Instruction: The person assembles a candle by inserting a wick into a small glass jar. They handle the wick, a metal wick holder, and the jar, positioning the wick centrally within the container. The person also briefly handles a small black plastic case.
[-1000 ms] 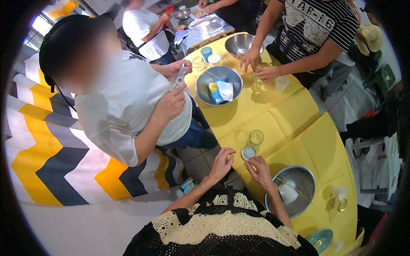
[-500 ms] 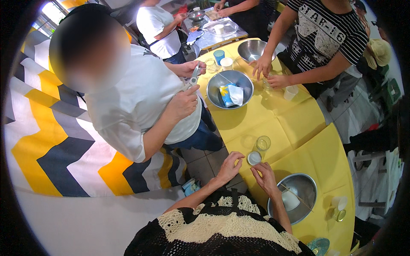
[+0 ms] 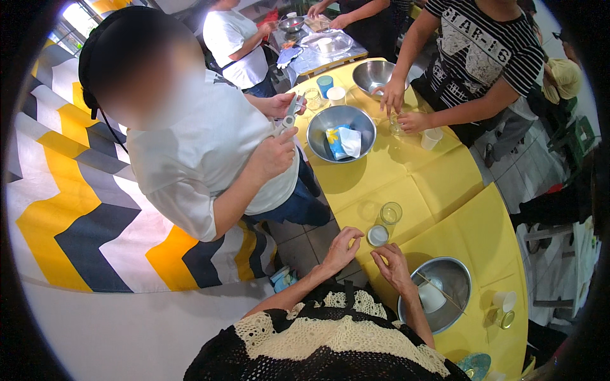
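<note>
A small round glass jar with a white top or filling stands near the table's left edge. Just left of it is my left hand, fingers curled and tips brought together in a pinch. My right hand is at the jar's near side, also pinching. Whatever lies between the fingertips of either hand is too small to make out. Right behind the white-topped jar stands a clear glass jar. A metal bowl beside my right forearm holds a white cup and thin wooden sticks.
A yellow cloth covers the table. Farther off, a metal bowl holds a tissue pack. At the left a person in white holds scissors. Across the table, a person in stripes handles a glass.
My hands have barely moved beside the jar. The person at the left has shifted their head slightly, and the person in stripes has moved a hand at the glass.
</note>
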Demonstrator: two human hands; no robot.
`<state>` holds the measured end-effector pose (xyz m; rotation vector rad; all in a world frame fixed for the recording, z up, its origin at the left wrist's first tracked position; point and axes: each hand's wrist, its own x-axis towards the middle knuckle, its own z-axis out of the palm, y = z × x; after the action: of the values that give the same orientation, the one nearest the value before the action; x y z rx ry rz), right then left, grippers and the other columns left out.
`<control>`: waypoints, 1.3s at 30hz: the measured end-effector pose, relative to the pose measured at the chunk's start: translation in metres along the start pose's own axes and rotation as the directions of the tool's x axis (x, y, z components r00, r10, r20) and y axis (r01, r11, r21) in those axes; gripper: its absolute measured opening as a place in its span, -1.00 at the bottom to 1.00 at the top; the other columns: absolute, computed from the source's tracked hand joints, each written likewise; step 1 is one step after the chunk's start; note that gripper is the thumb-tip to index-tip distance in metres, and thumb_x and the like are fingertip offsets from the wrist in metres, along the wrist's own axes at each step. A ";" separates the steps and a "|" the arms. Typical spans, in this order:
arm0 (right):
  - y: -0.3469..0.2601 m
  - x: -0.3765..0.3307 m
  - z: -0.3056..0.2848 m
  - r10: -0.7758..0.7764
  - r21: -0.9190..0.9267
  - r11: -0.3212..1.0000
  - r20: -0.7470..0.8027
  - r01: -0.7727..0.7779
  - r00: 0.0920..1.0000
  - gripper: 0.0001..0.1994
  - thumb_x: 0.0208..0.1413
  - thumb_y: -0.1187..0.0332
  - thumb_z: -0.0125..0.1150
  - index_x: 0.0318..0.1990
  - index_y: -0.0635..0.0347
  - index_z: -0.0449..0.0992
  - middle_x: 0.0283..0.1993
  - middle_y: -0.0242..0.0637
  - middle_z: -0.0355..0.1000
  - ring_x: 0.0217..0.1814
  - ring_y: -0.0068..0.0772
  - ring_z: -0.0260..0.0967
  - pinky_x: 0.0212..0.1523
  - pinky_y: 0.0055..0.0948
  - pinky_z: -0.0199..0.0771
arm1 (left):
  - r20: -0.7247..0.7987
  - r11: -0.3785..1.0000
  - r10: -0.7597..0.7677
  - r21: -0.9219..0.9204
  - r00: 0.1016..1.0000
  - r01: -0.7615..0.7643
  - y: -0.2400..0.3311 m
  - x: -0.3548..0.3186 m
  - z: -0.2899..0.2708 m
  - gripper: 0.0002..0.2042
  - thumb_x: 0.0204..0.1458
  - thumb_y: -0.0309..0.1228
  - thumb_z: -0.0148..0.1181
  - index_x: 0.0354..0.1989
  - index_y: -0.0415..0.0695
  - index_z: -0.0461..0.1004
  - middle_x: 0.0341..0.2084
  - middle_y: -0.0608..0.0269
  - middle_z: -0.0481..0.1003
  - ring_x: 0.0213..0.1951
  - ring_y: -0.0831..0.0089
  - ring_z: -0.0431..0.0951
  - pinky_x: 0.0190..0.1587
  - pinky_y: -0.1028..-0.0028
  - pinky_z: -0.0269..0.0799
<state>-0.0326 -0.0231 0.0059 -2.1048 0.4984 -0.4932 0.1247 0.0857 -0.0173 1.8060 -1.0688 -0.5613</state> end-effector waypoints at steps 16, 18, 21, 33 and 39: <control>0.004 -0.002 -0.002 0.038 -0.003 0.999 0.012 -0.038 0.999 -0.87 0.05 0.41 0.21 -0.33 0.30 0.52 -0.31 -0.14 0.46 -0.23 -0.09 0.33 -0.22 -0.23 0.33 | 0.019 1.000 0.004 0.002 1.000 -0.004 0.001 0.002 0.001 -0.84 0.06 -0.54 0.04 -0.20 -0.28 0.45 -0.26 0.07 0.45 -0.16 0.24 0.48 -0.09 0.38 0.38; 0.003 -0.002 -0.003 0.042 -0.009 0.999 0.010 -0.042 0.999 -0.88 0.05 0.41 0.21 -0.33 0.30 0.52 -0.31 -0.14 0.47 -0.24 -0.09 0.33 -0.21 -0.23 0.33 | 0.020 1.000 0.009 0.005 1.000 -0.009 0.001 0.003 0.001 -0.84 0.06 -0.54 0.04 -0.20 -0.28 0.45 -0.26 0.07 0.45 -0.16 0.24 0.48 -0.09 0.38 0.38; 0.003 -0.003 -0.004 0.055 -0.021 0.998 0.007 -0.054 0.998 -0.88 0.05 0.41 0.21 -0.33 0.30 0.53 -0.31 -0.14 0.47 -0.24 -0.08 0.33 -0.22 -0.23 0.33 | 0.027 1.000 0.011 0.008 1.000 -0.011 0.002 0.005 0.002 -0.84 0.05 -0.53 0.05 -0.20 -0.28 0.45 -0.26 0.07 0.45 -0.16 0.24 0.48 -0.09 0.38 0.38; 0.005 -0.006 -0.004 0.040 -0.025 0.999 -0.043 -0.042 0.998 -0.87 0.04 0.40 0.19 -0.39 0.31 0.50 -0.40 -0.11 0.43 -0.32 -0.05 0.31 -0.29 -0.16 0.29 | 0.042 0.999 0.050 0.011 0.998 -0.051 0.002 0.011 0.004 -0.83 0.05 -0.53 0.04 -0.20 -0.28 0.45 -0.28 0.07 0.45 -0.16 0.23 0.49 -0.08 0.37 0.38; 0.010 -0.009 0.000 0.021 -0.017 1.000 -0.041 -0.021 0.999 -0.87 0.03 0.41 0.20 -0.41 0.31 0.50 -0.42 -0.11 0.43 -0.34 -0.05 0.31 -0.29 -0.17 0.30 | 0.049 1.000 0.026 0.015 0.998 -0.027 0.005 0.010 0.000 -0.83 0.05 -0.53 0.05 -0.20 -0.28 0.45 -0.27 0.07 0.45 -0.15 0.21 0.49 -0.08 0.36 0.39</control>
<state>-0.0413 -0.0236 -0.0036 -2.1077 0.5496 -0.5222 0.1277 0.0766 -0.0119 1.7972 -1.1316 -0.5850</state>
